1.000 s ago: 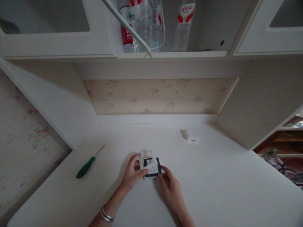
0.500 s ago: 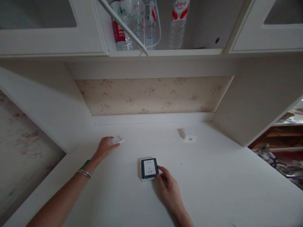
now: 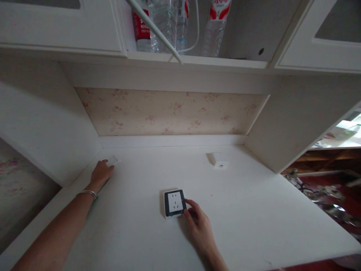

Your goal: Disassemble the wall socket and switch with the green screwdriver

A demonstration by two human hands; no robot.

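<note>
A wall socket (image 3: pixel 174 202) with a white face and dark frame lies flat on the white desk (image 3: pixel 254 210), near the front middle. My right hand (image 3: pixel 197 223) is at its right edge, with thumb and fingertips closed on that side. My left hand (image 3: pixel 100 171) is stretched out to the far left back corner of the desk. Its curled fingers are on a thin white cover plate (image 3: pixel 113 160) that lies low on the desk surface. A metal bangle (image 3: pixel 88 194) is on my left wrist.
A small white box-like part (image 3: pixel 218 159) sits at the back right of the desk. An open shelf above holds plastic bottles (image 3: pixel 214 26) and a white cable (image 3: pixel 158 32). Cabinet side walls close in the desk left and right. Clutter lies beyond the right edge.
My left hand lifted the white cover plate off the socket and carried it to the far left back of the desk. My right hand stayed on the socket. The green screwdriver is no longer visible.
</note>
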